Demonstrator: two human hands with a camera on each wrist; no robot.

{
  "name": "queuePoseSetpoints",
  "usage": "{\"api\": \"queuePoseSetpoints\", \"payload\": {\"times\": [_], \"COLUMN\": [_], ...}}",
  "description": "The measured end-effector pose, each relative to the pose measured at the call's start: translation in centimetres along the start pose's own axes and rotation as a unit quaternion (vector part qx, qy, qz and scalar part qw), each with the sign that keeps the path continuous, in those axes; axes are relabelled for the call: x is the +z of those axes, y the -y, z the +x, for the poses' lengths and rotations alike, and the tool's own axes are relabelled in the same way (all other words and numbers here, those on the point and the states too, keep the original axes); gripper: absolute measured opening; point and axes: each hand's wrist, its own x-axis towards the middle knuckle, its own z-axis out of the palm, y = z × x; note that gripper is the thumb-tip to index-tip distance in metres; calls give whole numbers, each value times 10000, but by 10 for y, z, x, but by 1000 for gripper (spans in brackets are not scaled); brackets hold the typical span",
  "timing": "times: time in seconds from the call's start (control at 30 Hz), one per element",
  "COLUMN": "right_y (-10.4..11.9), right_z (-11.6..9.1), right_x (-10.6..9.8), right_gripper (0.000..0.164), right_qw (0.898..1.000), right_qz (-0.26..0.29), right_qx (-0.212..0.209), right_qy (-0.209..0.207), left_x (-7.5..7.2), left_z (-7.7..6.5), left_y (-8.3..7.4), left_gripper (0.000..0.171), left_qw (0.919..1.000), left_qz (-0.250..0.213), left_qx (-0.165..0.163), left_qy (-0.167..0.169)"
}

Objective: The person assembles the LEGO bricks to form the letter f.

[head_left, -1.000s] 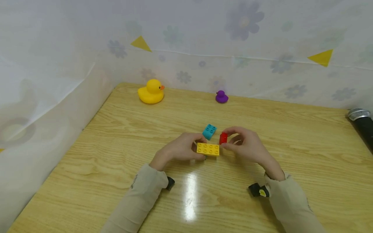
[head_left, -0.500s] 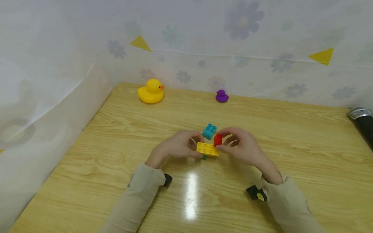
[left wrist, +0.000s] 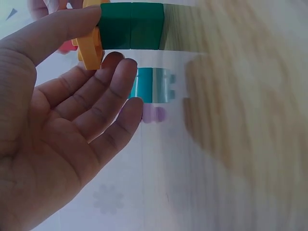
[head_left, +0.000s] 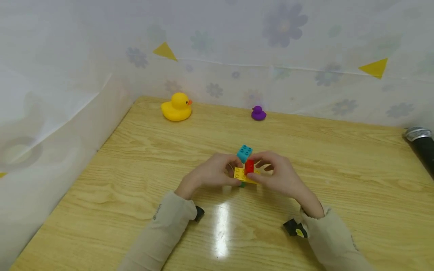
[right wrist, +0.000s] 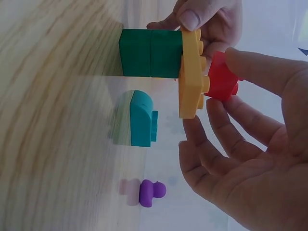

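Observation:
In the head view my left hand (head_left: 207,173) pinches a yellow toy building brick (head_left: 239,174) by its left end. Two green bricks (right wrist: 150,53) are stacked beneath that yellow brick, and the right wrist view shows them standing on the table. My right hand (head_left: 281,177) pinches a red brick (right wrist: 221,77) between thumb and fingers, right at the yellow brick's studs. Whether the red brick is pressed down on them I cannot tell. Behind the hands a teal brick (head_left: 245,153) with one rounded side lies on the table, untouched.
A yellow rubber duck (head_left: 176,108) and a small purple duck (head_left: 259,113) stand along the back of the wooden table (head_left: 162,150). A microphone (head_left: 422,145) lies at the right edge. A white flowered cloth (head_left: 234,34) hangs behind and to the left.
My right hand has moved left with the red brick, from beside the yellow brick to over its studs. The left hand still holds the yellow brick, with little shift.

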Motion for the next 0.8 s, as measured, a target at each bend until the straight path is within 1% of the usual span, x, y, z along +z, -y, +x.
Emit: {"api": "queuePoseSetpoints", "payload": {"times": [0.2, 0.37, 0.57, 0.8], "right_y": [2, 0, -1, 0], "right_z": [0, -1, 0, 1], "right_x": [2, 5, 9, 9], "right_gripper": [32, 31, 29, 30], "right_qw": [9999, 9997, 9993, 9989], "right_qz": [-89, -133, -291, -252], "right_qx": [-31, -74, -229, -379], "right_qy": [76, 175, 86, 75], "left_x": [0, 0, 0, 0], "left_z": [0, 1, 1, 0], "left_y": [-3, -3, -3, -2], "left_gripper": [33, 35, 35, 37], "left_qw": [9999, 9999, 9998, 10000], "left_qz": [147, 104, 161, 96], "left_qx": [50, 87, 70, 5], "left_qy": [-2, 31, 23, 28]}}
